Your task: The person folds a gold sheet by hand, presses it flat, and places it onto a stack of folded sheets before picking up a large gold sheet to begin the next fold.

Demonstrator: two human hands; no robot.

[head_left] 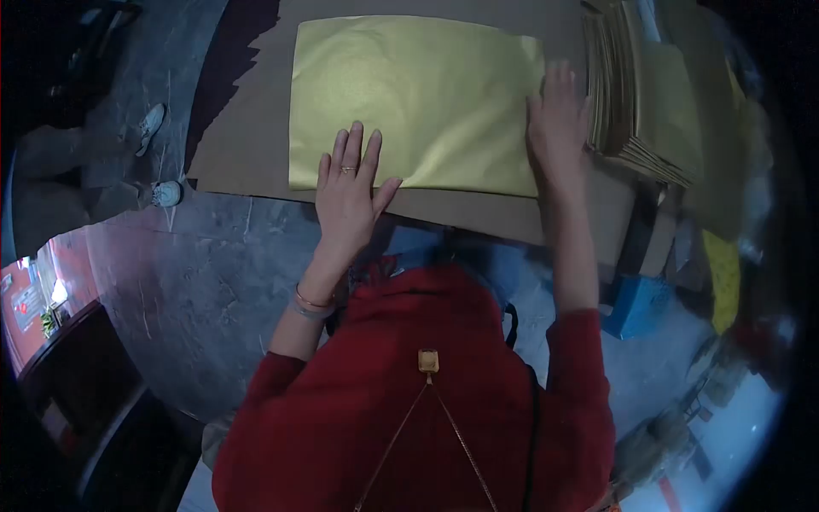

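A shiny gold-yellow sheet (444, 94) lies on the brown cardboard-like table top (247, 145), slightly wrinkled toward its lower right. My left hand (348, 183) rests on the sheet's near edge, fingers spread and pointing away from me, with a ring on one finger. At the right edge of the sheet is my right hand (559, 128), its fingers stretched forward and somewhat blurred. Its thumb side meets the sheet's border, while the other side is close to a stack of folded brown and yellow sheets (614, 94).
A blue box (636, 307) stands below the table's right side, beside a hanging yellow strip (723, 282). To the left, a person's legs and shoes (166, 194) show on the grey floor (196, 282). A dark panel-like object (81, 375) is at lower left.
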